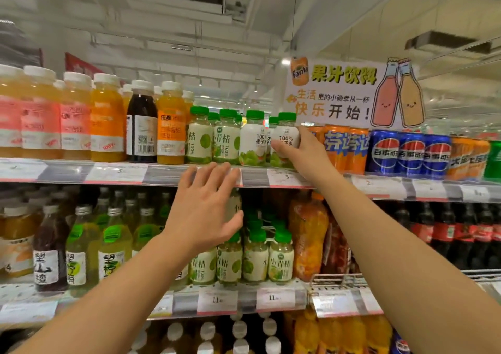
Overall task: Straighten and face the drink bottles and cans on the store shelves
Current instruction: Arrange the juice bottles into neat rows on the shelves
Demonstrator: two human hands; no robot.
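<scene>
- Right hand (303, 150) is gripping a small white plastic coconut-water bottle with a green cap (286, 139); fingers are wrapping its lower label, thumb side hidden.
- That bottle is standing upright at the front edge of the top shelf (162, 174), label facing out (partly covered by the fingers).
- A matching white green-capped bottle (253, 139) is sitting just beside it to the left, also upright, label forward.
- Left hand (208, 207) is reaching up with fingers spread and straight, holding nothing; fingertips are overlapping the top shelf's price rail, contact unclear.
- Pale green-capped lime juice bottles (214, 139) are lining up left of the white pair; orange juice bottles with white caps (107, 120) and one dark juice bottle (141, 125) are standing further left.
- Orange soda cans (344, 147) are sitting right behind the right hand; blue cola cans (409, 153) are next to them.
- Middle shelf (244, 299) is carrying more green-capped lime juice bottles (254, 258) under the left wrist, dark cola bottles (444, 231) to the right.
- White paper sign with cartoon bottles (352, 93) is standing above the cans.
</scene>
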